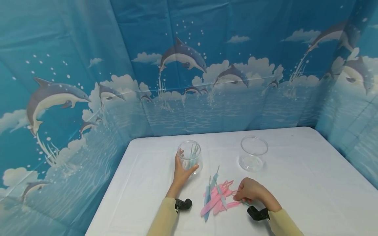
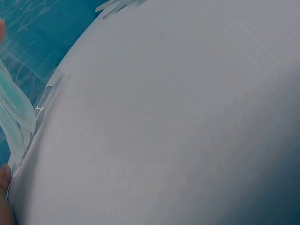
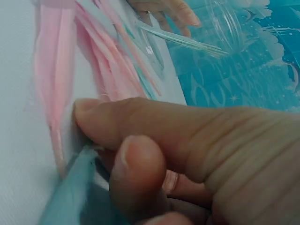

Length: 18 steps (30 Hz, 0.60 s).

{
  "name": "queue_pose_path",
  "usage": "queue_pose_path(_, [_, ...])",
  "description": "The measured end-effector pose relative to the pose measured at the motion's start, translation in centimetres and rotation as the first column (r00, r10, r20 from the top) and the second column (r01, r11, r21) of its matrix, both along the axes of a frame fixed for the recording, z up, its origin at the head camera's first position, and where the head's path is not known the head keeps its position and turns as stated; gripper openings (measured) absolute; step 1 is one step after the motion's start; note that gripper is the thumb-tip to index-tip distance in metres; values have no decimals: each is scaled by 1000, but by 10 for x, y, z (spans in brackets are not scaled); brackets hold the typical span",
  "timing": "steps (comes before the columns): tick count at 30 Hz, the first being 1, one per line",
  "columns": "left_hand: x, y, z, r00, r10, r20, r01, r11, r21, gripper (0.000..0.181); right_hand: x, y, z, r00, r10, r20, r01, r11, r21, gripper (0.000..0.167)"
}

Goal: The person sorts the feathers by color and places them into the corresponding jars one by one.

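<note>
Here, near the centre of the head view, the left hand (image 1: 180,172) wraps its grip round a clear, smooth-walled jar (image 1: 189,158) with pale blue feathers (image 1: 194,154) inside, thin quills up. Lower in the frame, right of that jar, soft pink feathers (image 1: 207,208) and loose blue feathers (image 1: 215,179) overlap in a pile at mixed angles. At the pile's right edge, the right hand (image 1: 251,190) has its grip pinching a blue-green feather (image 3: 70,192). Right of centre stands a 2nd jar (image 1: 251,159), clear, round and wide-mouthed. The tabletop (image 1: 141,183) is smooth white; above, a creased sheet (image 1: 189,114) printed with leaping dolphins and clouds fills the upper frame.
</note>
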<state>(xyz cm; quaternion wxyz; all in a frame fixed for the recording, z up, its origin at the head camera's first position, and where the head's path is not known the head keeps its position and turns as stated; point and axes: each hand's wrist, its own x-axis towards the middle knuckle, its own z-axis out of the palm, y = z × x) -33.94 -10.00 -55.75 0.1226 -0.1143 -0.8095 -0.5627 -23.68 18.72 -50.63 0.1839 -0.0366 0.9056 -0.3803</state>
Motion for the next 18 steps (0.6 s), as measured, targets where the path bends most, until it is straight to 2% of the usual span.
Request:
queue_pose_path(6, [0, 0, 0, 1000, 2, 4, -2, 1000, 9, 105, -2, 11, 8, 1000, 5, -24, -7, 999, -54, 22])
queue_pose_path(12, [0, -1, 0, 1000, 2, -7, -2, 1000, 10, 105, -7, 21, 29, 996, -2, -86, -3, 998, -57, 24])
queue_pose_path(15, [1, 0, 0, 1000, 5, -2, -5, 1000, 6, 105, -15, 23, 41, 987, 19, -159, -38, 992, -122, 25])
queue_pose_path(18, [0, 1, 1, 1000, 1, 4, -1, 1000, 2, 105, -27, 17, 52, 966, -11, -257, -46, 975, -217, 24])
